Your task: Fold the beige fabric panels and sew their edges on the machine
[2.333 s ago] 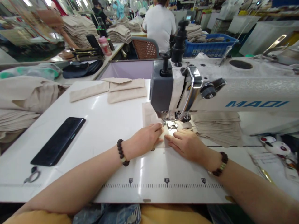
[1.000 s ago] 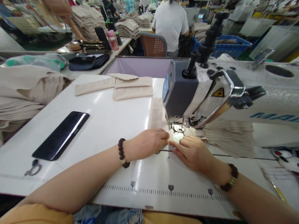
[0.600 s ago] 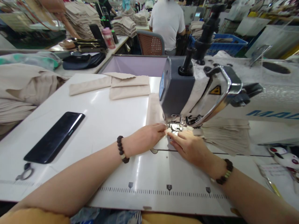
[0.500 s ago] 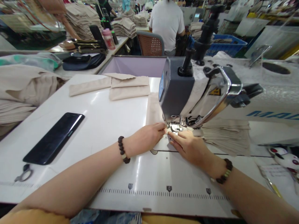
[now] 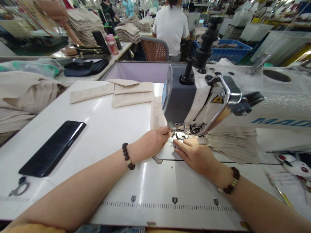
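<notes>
A sewing machine [image 5: 181,94] stands at the centre right, its presser foot [image 5: 178,135] lit from above. My left hand [image 5: 155,139] is closed at the left of the foot, fingertips pinching the near edge of a beige fabric piece [image 5: 157,113] that runs back along the machine head. To the right of the foot, my right hand [image 5: 195,153] lies low, index finger stretched toward the needle plate and the other fingers slightly bent. Its fingertips rest by the plate. The foot and fingers hide most of the fabric's edge at the needle.
Folded beige pieces [image 5: 132,94] lie at the back of the white table [image 5: 109,129]. A black phone [image 5: 52,149] and a ring-handled tool [image 5: 20,187] are at left. Stacked beige pieces [image 5: 233,142] lie under the machine arm. A person [image 5: 171,29] sits ahead.
The view has shifted slightly, with the machine sitting a little lower and further left in the picture. Both hands keep nearly the same places beside the presser foot.
</notes>
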The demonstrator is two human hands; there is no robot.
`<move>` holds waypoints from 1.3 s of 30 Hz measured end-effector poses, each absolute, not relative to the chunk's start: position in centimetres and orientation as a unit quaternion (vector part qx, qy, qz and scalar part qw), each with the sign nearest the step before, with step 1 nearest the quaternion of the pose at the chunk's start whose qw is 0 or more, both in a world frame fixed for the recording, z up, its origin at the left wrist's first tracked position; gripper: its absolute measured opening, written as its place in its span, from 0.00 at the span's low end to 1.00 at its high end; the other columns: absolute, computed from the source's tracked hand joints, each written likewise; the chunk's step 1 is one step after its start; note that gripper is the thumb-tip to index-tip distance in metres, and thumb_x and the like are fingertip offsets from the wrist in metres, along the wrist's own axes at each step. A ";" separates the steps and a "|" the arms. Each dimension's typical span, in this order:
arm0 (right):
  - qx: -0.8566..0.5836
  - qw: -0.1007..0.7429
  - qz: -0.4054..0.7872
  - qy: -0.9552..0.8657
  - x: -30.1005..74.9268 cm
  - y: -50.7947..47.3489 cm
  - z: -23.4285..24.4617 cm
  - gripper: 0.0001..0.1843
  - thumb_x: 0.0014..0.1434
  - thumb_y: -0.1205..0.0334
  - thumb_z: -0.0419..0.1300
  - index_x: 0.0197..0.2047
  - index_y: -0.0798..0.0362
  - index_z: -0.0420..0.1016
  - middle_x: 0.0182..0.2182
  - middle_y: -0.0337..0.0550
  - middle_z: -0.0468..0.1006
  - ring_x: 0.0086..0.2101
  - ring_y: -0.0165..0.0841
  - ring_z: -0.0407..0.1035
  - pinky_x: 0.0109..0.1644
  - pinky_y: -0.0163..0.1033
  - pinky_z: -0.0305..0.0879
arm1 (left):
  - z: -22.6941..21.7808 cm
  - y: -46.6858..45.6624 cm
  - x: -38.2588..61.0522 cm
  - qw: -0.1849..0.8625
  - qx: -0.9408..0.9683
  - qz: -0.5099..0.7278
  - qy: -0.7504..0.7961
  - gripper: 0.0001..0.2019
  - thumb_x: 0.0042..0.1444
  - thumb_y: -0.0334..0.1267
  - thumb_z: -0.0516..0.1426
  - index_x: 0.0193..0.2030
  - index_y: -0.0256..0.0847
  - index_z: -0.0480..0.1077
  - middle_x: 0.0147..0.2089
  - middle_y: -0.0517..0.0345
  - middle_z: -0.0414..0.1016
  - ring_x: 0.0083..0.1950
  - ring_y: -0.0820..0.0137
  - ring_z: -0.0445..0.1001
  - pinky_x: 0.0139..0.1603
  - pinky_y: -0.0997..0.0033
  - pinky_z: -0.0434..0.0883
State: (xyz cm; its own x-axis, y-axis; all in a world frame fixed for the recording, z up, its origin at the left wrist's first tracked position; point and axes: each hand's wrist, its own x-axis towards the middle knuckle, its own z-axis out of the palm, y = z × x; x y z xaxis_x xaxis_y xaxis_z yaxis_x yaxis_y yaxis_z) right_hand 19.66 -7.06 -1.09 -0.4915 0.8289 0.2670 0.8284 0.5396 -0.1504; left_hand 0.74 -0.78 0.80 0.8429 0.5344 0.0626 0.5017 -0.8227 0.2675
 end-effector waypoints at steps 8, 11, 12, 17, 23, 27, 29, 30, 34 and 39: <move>-0.469 0.167 -0.009 -0.867 19.5 -7.1 -0.9 0.13 0.60 0.63 0.56 0.47 0.57 0.71 0.28 0.43 0.72 0.30 0.35 0.64 0.32 0.37 0.56 | 0.3 -1.9 1.2 0.037 0.954 0.015 0.298 0.07 0.58 0.24 0.50 0.40 0.30 0.69 0.43 0.47 0.68 0.47 0.62 0.66 0.46 0.65 0.68; -0.459 0.175 -0.009 -0.871 19.8 -7.1 -1.0 0.14 0.62 0.63 0.53 0.50 0.57 0.70 0.30 0.44 0.73 0.31 0.35 0.65 0.32 0.37 0.56 | 1.0 -3.0 1.4 0.001 0.962 -0.025 0.273 0.08 0.60 0.29 0.50 0.34 0.32 0.70 0.39 0.46 0.69 0.43 0.60 0.65 0.41 0.62 0.67; -0.454 0.179 -0.009 -0.873 19.9 -7.1 -1.1 0.15 0.63 0.63 0.52 0.51 0.57 0.69 0.30 0.45 0.74 0.31 0.35 0.65 0.32 0.37 0.56 | 1.2 -3.4 1.4 -0.006 0.966 -0.029 0.258 0.09 0.60 0.31 0.50 0.33 0.33 0.70 0.37 0.47 0.69 0.42 0.59 0.65 0.39 0.61 0.67; -0.430 0.186 -0.002 -0.884 20.4 -7.0 -1.4 0.17 0.63 0.68 0.46 0.51 0.58 0.69 0.28 0.44 0.72 0.29 0.35 0.64 0.32 0.37 0.56 | 2.0 -4.7 1.0 0.000 0.978 0.000 0.209 0.11 0.61 0.37 0.52 0.30 0.35 0.69 0.31 0.53 0.67 0.38 0.63 0.63 0.38 0.64 0.64; -0.433 0.178 0.032 -0.883 20.7 -7.0 -1.1 0.18 0.61 0.71 0.44 0.49 0.56 0.70 0.27 0.44 0.70 0.29 0.33 0.62 0.32 0.36 0.54 | 2.6 -5.0 0.6 0.101 0.975 -0.015 0.197 0.09 0.60 0.29 0.51 0.29 0.35 0.67 0.32 0.56 0.66 0.37 0.69 0.64 0.41 0.71 0.64; -0.372 0.173 0.058 -0.910 20.6 -7.5 -0.5 0.15 0.62 0.69 0.44 0.40 0.56 0.72 0.23 0.41 0.66 0.26 0.32 0.58 0.30 0.37 0.50 | 3.7 -5.2 0.5 0.133 0.972 -0.028 0.193 0.07 0.60 0.25 0.50 0.33 0.34 0.67 0.36 0.54 0.67 0.38 0.70 0.65 0.41 0.72 0.65; -0.341 0.164 0.056 -0.924 20.5 -7.8 -0.4 0.16 0.62 0.69 0.43 0.37 0.56 0.72 0.22 0.40 0.65 0.25 0.32 0.56 0.29 0.38 0.47 | 4.0 -5.3 0.5 0.137 0.970 -0.035 0.197 0.08 0.60 0.26 0.49 0.33 0.34 0.67 0.35 0.54 0.67 0.37 0.69 0.65 0.39 0.72 0.66; -0.336 0.163 0.053 -0.926 20.4 -7.9 -0.3 0.16 0.62 0.70 0.42 0.36 0.56 0.72 0.22 0.41 0.65 0.25 0.33 0.56 0.29 0.39 0.47 | 4.0 -5.4 0.5 0.135 0.970 -0.039 0.199 0.08 0.60 0.25 0.49 0.32 0.34 0.67 0.34 0.54 0.67 0.37 0.69 0.65 0.38 0.72 0.66; -0.342 0.164 0.048 -0.924 20.3 -8.0 -0.5 0.16 0.63 0.70 0.42 0.36 0.57 0.71 0.23 0.41 0.65 0.26 0.33 0.56 0.29 0.39 0.46 | 3.5 -5.2 0.5 0.129 0.968 -0.047 0.212 0.08 0.60 0.25 0.49 0.33 0.34 0.67 0.35 0.53 0.68 0.38 0.69 0.65 0.40 0.71 0.66; -0.386 0.167 0.031 -0.907 20.3 -7.8 -0.9 0.14 0.60 0.71 0.46 0.39 0.57 0.71 0.22 0.41 0.66 0.25 0.33 0.57 0.29 0.38 0.49 | 2.1 -4.3 0.3 0.133 0.963 0.002 0.235 0.08 0.61 0.26 0.48 0.37 0.34 0.67 0.37 0.53 0.68 0.41 0.69 0.67 0.44 0.71 0.68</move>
